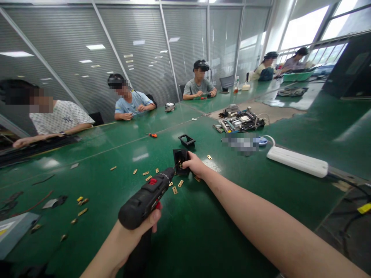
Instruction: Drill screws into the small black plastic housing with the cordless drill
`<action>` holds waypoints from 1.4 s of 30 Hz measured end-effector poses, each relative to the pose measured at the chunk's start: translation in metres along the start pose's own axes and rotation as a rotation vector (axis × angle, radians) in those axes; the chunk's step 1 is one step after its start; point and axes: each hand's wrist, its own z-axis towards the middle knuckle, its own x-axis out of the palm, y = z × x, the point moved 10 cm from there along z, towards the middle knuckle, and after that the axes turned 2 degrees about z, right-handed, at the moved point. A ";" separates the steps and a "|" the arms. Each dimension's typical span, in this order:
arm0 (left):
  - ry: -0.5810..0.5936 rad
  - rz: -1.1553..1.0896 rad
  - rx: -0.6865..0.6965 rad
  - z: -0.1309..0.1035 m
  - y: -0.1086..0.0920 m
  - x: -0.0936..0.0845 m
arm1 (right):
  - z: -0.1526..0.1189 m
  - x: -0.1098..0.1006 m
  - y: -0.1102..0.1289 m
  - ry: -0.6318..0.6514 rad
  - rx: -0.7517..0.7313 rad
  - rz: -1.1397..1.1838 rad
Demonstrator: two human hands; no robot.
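Black box (177,156) is amid small brass plates (180,183) at the green counter (220,216), where we grip it in our right hand (195,165)'s fingers. We wrap our left hand (153,219)'s fingers around a drill (145,199), its tip at the box's open side.

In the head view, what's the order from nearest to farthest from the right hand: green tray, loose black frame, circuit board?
1. Loose black frame, just beyond the right hand.
2. Circuit board, farther ahead, to the right.
3. Green tray, far off, right.
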 end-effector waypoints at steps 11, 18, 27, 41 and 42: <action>-0.052 0.026 -0.028 0.001 -0.010 0.009 | -0.001 -0.002 0.000 -0.032 0.015 0.014; -0.054 -0.004 -0.036 0.003 -0.006 0.012 | 0.001 -0.005 0.000 -0.037 0.008 0.022; -0.030 0.024 -0.038 0.006 0.004 0.008 | -0.002 -0.008 -0.002 -0.038 0.021 0.007; -0.032 0.047 0.019 0.010 0.012 0.017 | -0.007 -0.010 -0.002 -0.013 0.033 0.027; -0.037 0.042 0.014 0.010 0.012 0.017 | -0.007 -0.011 -0.001 -0.012 0.030 0.026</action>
